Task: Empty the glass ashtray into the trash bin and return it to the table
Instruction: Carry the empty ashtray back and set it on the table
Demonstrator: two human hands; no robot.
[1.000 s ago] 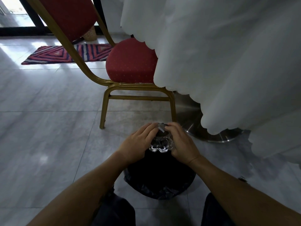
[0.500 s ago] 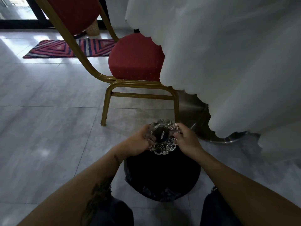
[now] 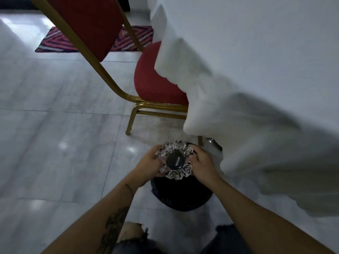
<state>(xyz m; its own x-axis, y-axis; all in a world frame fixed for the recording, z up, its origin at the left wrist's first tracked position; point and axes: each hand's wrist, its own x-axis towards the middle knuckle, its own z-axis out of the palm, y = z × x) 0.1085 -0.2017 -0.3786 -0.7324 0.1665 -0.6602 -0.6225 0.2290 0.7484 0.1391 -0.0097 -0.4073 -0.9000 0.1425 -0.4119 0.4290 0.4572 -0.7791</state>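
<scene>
Glass ashtray [image 3: 175,159] sits gripped between your left hand [image 3: 149,165] and right hand [image 3: 202,165], above the bin [image 3: 181,196]; dumping looks done, returning it to the tabletop remains.

A red-cushioned chair [image 3: 159,77] on a gold metal frame stands at center frame, its backrest tilting toward the upper left and its seat partly tucked under a white tablecloth [image 3: 256,88] that drapes across the right half. A striped red-and-blue rug [image 3: 60,42] lies at upper left on the glossy grey tiled floor [image 3: 55,134], behind the chair.
</scene>
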